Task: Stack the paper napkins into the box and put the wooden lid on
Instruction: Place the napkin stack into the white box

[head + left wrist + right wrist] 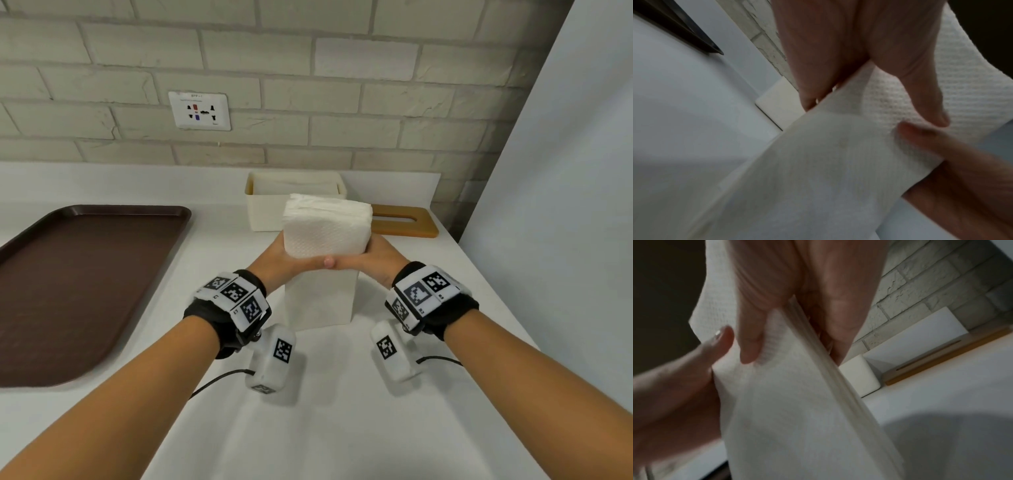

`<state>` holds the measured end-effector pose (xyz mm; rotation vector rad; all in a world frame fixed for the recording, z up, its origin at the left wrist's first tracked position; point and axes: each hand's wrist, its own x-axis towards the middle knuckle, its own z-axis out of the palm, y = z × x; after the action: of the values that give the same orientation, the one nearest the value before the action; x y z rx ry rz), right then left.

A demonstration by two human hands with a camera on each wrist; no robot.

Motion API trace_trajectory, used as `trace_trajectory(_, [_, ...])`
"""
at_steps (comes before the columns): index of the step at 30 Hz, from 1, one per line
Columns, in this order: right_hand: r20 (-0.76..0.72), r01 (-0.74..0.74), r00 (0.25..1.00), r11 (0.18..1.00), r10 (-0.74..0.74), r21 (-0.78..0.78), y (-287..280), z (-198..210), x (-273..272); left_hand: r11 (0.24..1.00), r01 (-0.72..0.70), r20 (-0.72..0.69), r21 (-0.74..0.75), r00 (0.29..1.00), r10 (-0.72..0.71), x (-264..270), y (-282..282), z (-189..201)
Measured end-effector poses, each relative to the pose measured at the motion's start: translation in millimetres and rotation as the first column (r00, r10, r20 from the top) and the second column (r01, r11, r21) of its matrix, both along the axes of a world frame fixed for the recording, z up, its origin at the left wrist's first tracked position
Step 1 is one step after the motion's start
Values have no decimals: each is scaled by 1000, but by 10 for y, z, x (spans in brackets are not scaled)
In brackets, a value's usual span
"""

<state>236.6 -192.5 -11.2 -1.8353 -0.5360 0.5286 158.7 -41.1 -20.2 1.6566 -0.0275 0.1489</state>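
Both hands hold a thick stack of white paper napkins (327,228) above the counter, just in front of the cream box (263,212). My left hand (274,260) grips the stack's left side and my right hand (380,257) its right side, thumbs meeting across the front. Below the hands, more napkin paper (320,301) hangs down toward the counter. In the wrist views the left thumb (920,81) and right fingers (797,288) press on the embossed paper (972,97) (797,402). The box is open with white napkins inside. The wooden lid (407,222) lies flat to its right.
A dark brown tray (78,284) lies on the white counter (342,428) at the left. A brick wall with a socket plate (199,110) stands behind the box. A white panel (548,205) bounds the counter on the right.
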Motion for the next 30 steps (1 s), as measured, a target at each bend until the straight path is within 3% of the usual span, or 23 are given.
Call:
trace_trajectory(3, [-49,38,998,991,-32,125,27,146,22,999,-2,-57,45,998,5,14,11,-83])
trace_trajectory(8, [-194,119,979,930,-53,349,-22,399,118,984,-42,-298,175,950,93,-45,61,-213])
trace_trajectory(11, [-231,219,964,884,-132,412,-180,463,232,981,-136,-306,137,936,172,-95,221,-164])
trace_trajectory(15, [-178,214,970,926,-164,313,-388,438,346,952,-298,-226,-70,934,276,-91,459,59])
trace_trajectory(20, [-241,162,964,967,-112,198,-319,388,423,882,-380,-178,-279,923,341,1,524,356])
trace_trajectory(25, [-287,152,949,986,-128,63,-69,406,562,911,-384,-237,-148,909,344,207,491,453])
trace_trajectory(30, [-210,195,953,973,-218,-127,228,484,887,928,-374,-383,-4,857,344,507,698,491])
